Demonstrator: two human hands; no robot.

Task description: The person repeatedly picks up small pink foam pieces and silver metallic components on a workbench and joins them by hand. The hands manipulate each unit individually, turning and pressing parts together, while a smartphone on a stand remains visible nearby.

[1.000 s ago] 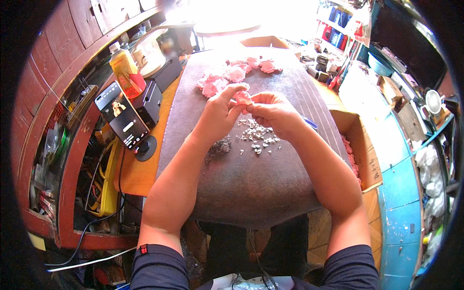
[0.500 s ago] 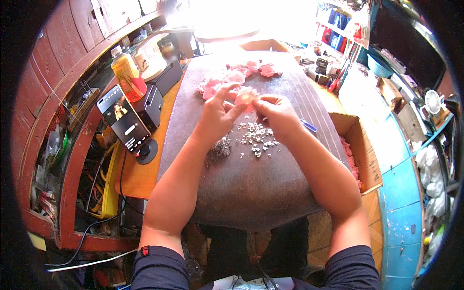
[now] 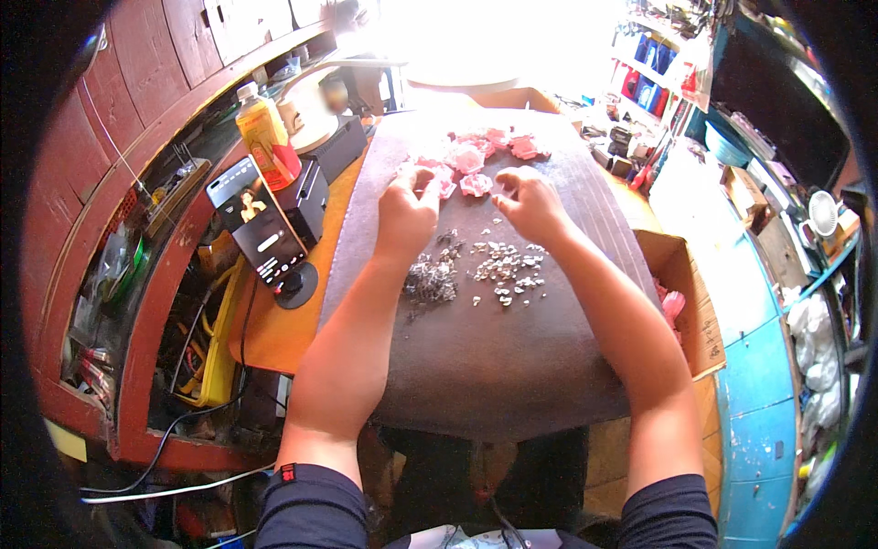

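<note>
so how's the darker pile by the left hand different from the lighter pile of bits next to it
The darker pile is grey and heaped tightly together; the lighter pile is pale, shiny and scattered loosely. The darker pile lies below the left hand, the lighter pile below the right hand. Both are small bits lying on the grey mat.

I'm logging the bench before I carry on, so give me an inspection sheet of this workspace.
Surface: dark grey mat over an orange bench top.
Job's things: pink flower-shaped pieces; small pale bits; darker heap.
Clutter: orange bottle, propped phone, cardboard box.
Hands: left hand and right hand both curled beside the pink pieces; any grip is hidden.
Cables: loose leads under the bench, left.
Surroundings: red wooden shelving; blue floor.
</note>
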